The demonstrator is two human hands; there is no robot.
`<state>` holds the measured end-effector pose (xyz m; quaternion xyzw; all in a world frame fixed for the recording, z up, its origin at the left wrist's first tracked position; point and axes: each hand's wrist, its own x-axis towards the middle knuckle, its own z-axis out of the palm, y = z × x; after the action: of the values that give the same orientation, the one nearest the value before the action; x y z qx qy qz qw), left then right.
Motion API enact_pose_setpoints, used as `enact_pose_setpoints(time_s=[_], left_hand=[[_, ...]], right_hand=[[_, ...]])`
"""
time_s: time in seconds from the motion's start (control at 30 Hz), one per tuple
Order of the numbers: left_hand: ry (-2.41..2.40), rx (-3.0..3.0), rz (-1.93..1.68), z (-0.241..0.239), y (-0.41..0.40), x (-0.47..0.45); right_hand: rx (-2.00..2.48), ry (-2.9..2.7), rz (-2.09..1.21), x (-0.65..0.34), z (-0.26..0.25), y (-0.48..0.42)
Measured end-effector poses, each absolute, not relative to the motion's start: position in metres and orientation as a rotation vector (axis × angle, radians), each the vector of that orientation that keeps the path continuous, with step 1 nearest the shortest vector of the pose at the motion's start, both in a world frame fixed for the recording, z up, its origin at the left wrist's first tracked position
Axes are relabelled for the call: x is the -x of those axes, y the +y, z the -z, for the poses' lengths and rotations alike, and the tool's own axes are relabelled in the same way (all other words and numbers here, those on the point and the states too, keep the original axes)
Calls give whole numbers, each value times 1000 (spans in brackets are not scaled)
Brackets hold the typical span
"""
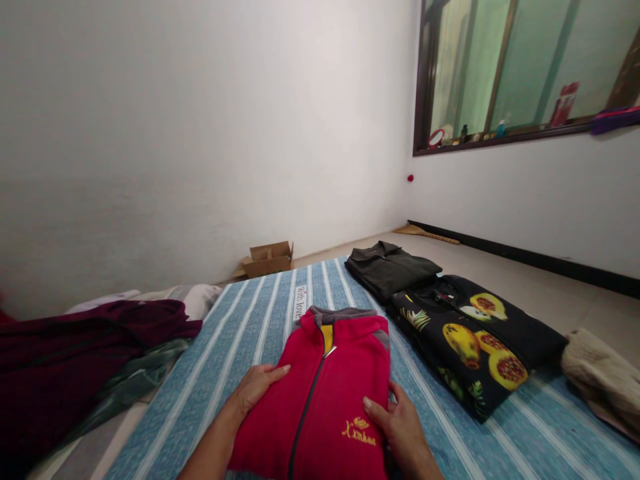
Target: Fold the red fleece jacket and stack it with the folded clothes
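While both palms lie flat and unclenched, the left hand [257,387] and right hand [395,423] press the folded red jacket [325,393] on the striped mat [240,333]; smoothing evenly outward would likely keep edges square. Beyond the right hand lies a fruit-print garment [475,340].

Bare striped mat [240,347] lies open left of the red jacket [325,393]; the fruit-print garment [475,340] crowds its right.
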<state>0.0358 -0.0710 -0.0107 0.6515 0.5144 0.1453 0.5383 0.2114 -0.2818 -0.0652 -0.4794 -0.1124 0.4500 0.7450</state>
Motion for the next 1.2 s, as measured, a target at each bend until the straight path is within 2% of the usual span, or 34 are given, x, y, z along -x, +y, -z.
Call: enact_pose_setpoints(time_s=[0.43,1.2], left_hand=[[1227,-1546,-351,16,-70,-33],[1281,-1698,-390,31,-71,-28]], right_hand=[[984,-251,-1036,-212,65,-285],[1177,-210,-1120,-218,80,-287]])
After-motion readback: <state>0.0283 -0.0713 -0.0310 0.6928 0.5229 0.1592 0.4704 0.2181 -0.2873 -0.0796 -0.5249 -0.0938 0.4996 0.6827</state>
